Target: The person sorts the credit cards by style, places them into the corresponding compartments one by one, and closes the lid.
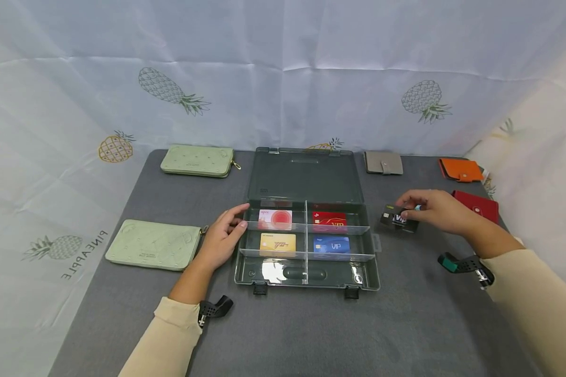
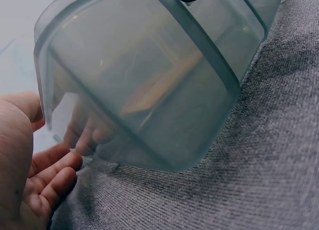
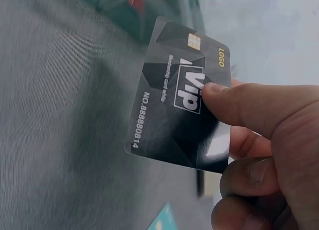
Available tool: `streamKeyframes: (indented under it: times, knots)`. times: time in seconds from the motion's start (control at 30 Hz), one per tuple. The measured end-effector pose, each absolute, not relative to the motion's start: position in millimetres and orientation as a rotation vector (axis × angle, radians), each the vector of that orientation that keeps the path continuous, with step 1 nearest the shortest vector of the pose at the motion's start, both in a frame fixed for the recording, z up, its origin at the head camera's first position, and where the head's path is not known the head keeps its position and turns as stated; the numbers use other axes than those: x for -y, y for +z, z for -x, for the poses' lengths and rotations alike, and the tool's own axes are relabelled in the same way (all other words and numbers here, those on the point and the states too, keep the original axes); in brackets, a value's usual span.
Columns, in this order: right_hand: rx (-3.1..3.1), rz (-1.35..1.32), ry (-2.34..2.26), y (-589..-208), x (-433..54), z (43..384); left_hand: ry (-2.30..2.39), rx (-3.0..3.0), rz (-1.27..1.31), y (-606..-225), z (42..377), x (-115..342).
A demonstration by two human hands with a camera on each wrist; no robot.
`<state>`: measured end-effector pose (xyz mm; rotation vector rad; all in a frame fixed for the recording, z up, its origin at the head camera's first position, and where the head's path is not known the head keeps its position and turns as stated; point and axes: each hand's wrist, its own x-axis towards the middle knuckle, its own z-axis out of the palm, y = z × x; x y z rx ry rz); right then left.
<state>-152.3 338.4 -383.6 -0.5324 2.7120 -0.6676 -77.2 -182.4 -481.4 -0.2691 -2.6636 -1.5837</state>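
My right hand pinches a black VIP card between thumb and fingers, above the table just right of the compartment box. In the right wrist view, the card's chip and lettering face the camera. My left hand lies at the box's left side, fingers loosely bent, fingertips by its rim. The clear box has its lid folded back. In its compartments are a pink card, a red VIP card, a yellow card and a blue VIP card.
Two pale green wallets lie on the left. A grey card holder, an orange one and a red one lie on the right. A teal card shows partly below my right hand. Patterned white cloth hangs behind the table.
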Motion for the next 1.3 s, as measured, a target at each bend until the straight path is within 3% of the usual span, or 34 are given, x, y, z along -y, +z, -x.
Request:
streamKeyframes:
  times: [0.57, 1.3]
  knots:
    - [-2.489, 0.691, -0.899, -352.4, -261.6, 132.5, -1.561, 2.675, 0.267, -483.7, 78.3, 182.5]
    - [-2.19, 0.846, -1.152, -386.2, -154.4, 112.2, -1.568, 2.672, 0.275, -482.9, 78.0, 183.3]
